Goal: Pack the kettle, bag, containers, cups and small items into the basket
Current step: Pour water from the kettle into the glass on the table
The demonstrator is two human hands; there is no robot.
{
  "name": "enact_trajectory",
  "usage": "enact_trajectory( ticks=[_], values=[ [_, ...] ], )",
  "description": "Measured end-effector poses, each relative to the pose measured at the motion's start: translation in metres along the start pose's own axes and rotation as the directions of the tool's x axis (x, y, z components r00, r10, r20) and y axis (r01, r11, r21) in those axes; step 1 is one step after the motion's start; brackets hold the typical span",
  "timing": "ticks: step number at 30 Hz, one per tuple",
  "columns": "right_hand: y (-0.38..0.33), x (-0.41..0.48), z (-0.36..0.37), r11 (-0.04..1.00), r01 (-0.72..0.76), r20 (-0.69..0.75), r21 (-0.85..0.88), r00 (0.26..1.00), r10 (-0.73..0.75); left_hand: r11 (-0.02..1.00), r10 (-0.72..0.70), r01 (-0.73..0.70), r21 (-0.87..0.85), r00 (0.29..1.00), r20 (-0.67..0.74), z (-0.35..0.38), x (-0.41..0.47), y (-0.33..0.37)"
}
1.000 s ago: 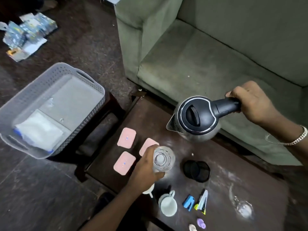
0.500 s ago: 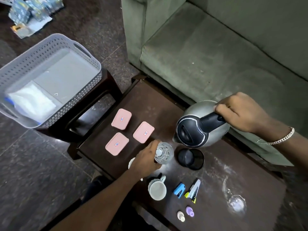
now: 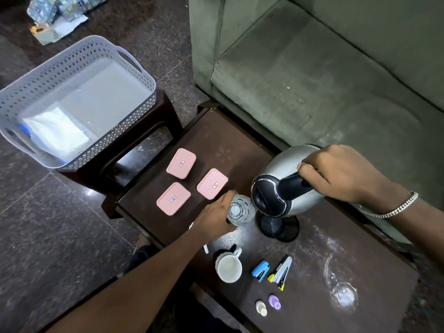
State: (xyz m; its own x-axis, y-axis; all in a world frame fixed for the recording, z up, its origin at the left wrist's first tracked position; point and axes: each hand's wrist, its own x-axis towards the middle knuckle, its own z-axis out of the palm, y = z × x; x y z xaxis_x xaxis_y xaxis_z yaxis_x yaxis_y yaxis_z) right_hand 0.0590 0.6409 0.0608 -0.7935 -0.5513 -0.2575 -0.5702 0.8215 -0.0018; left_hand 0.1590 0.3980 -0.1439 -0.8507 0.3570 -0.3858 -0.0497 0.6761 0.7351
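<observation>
The basket (image 3: pixel 79 75) sits well off to the left of my left hand (image 3: pixel 213 218), on a stool, holding only the white bag (image 3: pixel 56 133). The kettle (image 3: pixel 286 186) is clamped by its black handle in my right hand (image 3: pixel 341 174); a second ago I held it higher and nearly upright, and now it has come down and tipped hard, spout toward the glass (image 3: pixel 237 210) that my left hand still grips on the table (image 3: pixel 312 248). I judge I am emptying the kettle before packing it, so nothing new has reached the basket yet. Its black base (image 3: pixel 281 228) shows just under the kettle body. The three pink containers (image 3: pixel 181 163) lie just left of my left hand, unmoved. Nearer me than both hands are the white mug (image 3: pixel 228 269), a second glass (image 3: pixel 343 295) under my right forearm, the blue stapler (image 3: pixel 260 270), and the two little caps (image 3: pixel 274 302).
</observation>
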Motion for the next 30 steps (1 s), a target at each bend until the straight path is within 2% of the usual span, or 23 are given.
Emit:
enact_trajectory(
  ticks=[21, 30],
  values=[
    [-0.029, -0.002, -0.001, 0.987, 0.034, -0.019, -0.159, 0.999, -0.037, 0.997, -0.007, 0.010, -0.081, 1.000, 0.029, -0.006, 0.003, -0.011],
    [-0.034, -0.004, -0.011, 0.973, 0.041, 0.047, -0.225, 0.998, -0.031, 0.999, -0.001, 0.003, -0.042, 0.999, 0.033, -0.005, 0.003, -0.012]
  ],
)
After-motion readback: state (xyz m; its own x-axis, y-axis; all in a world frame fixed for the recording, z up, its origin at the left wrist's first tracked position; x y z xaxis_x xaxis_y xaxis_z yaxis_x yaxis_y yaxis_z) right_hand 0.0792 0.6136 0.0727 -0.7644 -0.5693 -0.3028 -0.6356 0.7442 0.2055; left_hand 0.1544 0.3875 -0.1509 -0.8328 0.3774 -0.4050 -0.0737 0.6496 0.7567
